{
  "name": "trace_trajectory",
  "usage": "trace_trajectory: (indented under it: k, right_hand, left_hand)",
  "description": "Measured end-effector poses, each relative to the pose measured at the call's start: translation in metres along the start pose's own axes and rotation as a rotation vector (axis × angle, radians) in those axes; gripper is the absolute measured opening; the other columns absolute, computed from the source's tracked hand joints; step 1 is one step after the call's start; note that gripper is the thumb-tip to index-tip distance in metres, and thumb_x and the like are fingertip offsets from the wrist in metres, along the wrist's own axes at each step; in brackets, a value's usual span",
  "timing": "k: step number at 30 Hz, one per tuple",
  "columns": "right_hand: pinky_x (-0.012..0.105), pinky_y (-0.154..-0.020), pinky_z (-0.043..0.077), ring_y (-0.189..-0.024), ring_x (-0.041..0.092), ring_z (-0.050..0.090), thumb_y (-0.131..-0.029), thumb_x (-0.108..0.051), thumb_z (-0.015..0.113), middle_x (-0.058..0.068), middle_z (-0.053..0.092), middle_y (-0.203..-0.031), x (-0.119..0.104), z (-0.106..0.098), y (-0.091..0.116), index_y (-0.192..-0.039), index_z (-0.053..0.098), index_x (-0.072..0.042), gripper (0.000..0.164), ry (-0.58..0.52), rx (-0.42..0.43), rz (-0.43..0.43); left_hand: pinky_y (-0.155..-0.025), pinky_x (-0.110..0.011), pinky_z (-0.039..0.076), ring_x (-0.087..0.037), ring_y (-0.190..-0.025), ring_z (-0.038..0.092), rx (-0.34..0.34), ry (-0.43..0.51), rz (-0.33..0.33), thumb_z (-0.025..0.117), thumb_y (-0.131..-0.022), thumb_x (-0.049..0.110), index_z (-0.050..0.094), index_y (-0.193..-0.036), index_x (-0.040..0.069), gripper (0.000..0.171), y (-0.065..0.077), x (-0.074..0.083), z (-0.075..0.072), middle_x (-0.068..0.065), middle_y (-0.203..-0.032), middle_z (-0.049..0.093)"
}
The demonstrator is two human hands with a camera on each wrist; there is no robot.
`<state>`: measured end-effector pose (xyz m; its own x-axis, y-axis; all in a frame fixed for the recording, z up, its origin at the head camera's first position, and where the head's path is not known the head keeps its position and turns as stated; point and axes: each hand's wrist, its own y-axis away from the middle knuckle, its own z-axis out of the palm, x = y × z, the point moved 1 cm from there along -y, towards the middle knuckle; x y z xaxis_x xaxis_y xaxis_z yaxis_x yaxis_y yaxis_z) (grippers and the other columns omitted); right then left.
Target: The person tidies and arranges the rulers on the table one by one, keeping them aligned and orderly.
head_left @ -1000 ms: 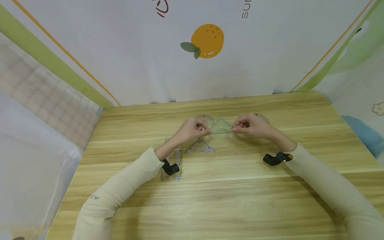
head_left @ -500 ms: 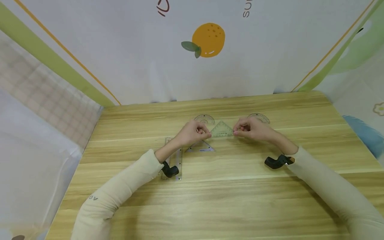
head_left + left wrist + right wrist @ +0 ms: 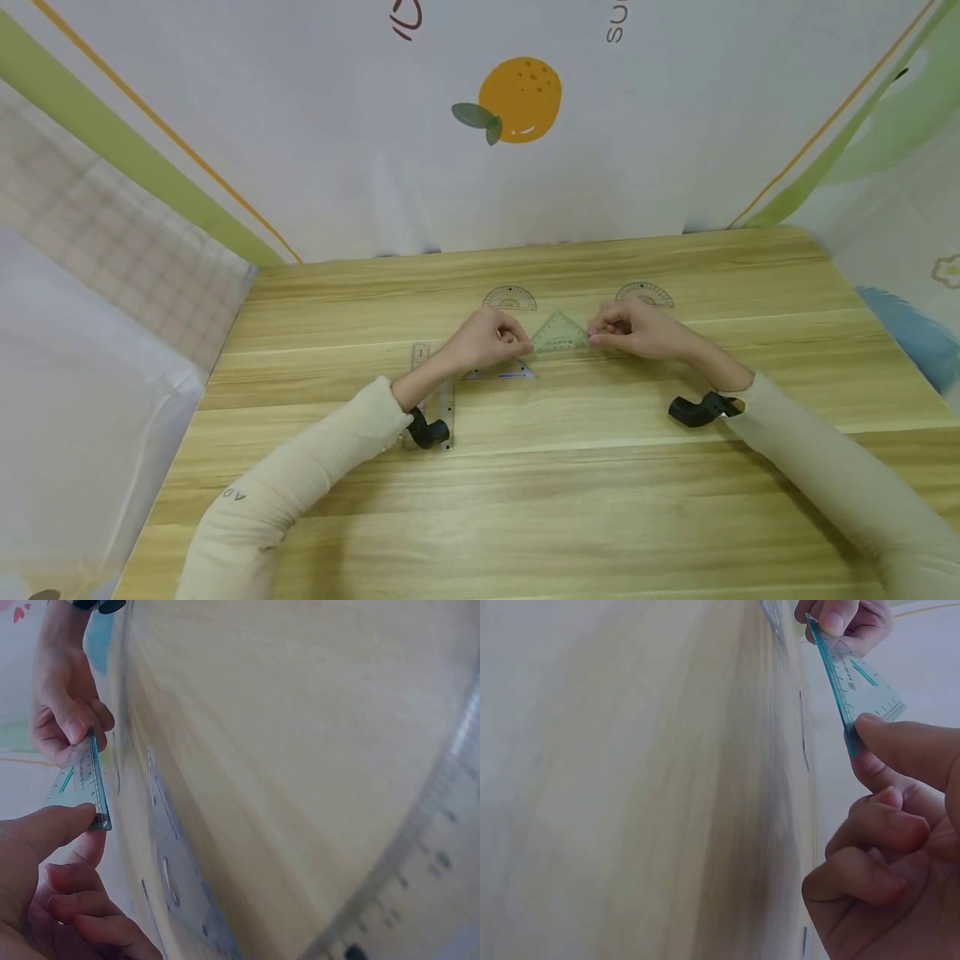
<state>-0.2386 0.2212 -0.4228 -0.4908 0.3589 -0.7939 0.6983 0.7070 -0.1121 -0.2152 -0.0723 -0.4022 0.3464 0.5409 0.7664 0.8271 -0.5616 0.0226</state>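
A clear greenish set square (image 3: pixel 560 333) is held by its two long-edge corners, its peak pointing away from me. My left hand (image 3: pixel 489 337) pinches the left corner between thumb and forefinger. At the other corner, my right hand (image 3: pixel 637 327) pinches it the same way. Both wrist views show the set square (image 3: pixel 75 780) raised off the tabletop. Under my left hand lies a second clear set square (image 3: pixel 501 373) with a purplish edge, partly covered by that hand. Beyond the hands are two clear protractors, one on the left (image 3: pixel 510 297) and one on the right (image 3: pixel 647 293).
Two clear rulers, a left one (image 3: pixel 420 357) and a right one (image 3: pixel 447 417), lie side by side beneath my left forearm, partly hidden. The wooden table (image 3: pixel 525 517) ends at a white printed cloth (image 3: pixel 337 167) behind it.
Both hands have moved slightly towards me and to the right with the greenish set square. The two protractors show more fully, while the second set square is more covered.
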Motion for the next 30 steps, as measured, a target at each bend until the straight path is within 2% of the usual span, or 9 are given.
trace_trajectory:
  k: [8,16,22,30]
  right_hand:
    - [0.027,-0.058,0.036,-0.066,0.015,0.042,-0.099,-0.006,0.067,0.001,0.05,-0.08,0.003,-0.009,0.009,-0.092,0.072,-0.011,0.011,0.016,-0.057,-0.043]
    - [0.024,-0.055,0.033,-0.062,0.011,0.039,-0.098,-0.002,0.067,0.0,0.048,-0.078,0.002,-0.011,0.016,-0.09,0.071,-0.011,0.013,0.015,-0.079,-0.065]
    - [0.023,-0.055,0.033,-0.061,0.009,0.039,-0.098,-0.006,0.069,-0.001,0.049,-0.077,0.002,-0.011,0.019,-0.092,0.072,-0.01,0.009,0.02,-0.094,-0.032]
    - [0.024,-0.054,0.034,-0.061,0.011,0.04,-0.098,-0.002,0.067,-0.001,0.05,-0.078,0.002,-0.011,0.021,-0.092,0.072,-0.01,0.012,0.022,-0.107,-0.08]
  left_hand:
    - [-0.058,-0.023,0.036,-0.009,-0.055,0.039,-0.023,-0.054,0.007,0.075,-0.095,0.018,0.079,-0.096,0.006,0.013,-0.007,0.008,0.006,0.002,-0.069,0.062]
    - [-0.054,-0.023,0.033,-0.008,-0.052,0.037,-0.044,-0.043,0.017,0.076,-0.095,0.018,0.079,-0.092,0.008,0.011,-0.01,0.01,0.016,0.003,-0.06,0.053]
    - [-0.052,-0.022,0.032,-0.007,-0.051,0.042,-0.053,-0.066,-0.009,0.077,-0.094,0.022,0.079,-0.089,0.011,0.012,-0.009,0.01,0.022,0.003,-0.06,0.054]
    - [-0.048,-0.022,0.027,-0.009,-0.05,0.048,-0.065,-0.067,-0.044,0.076,-0.095,0.022,0.079,-0.091,0.012,0.012,-0.006,0.014,0.024,-0.003,-0.062,0.061]
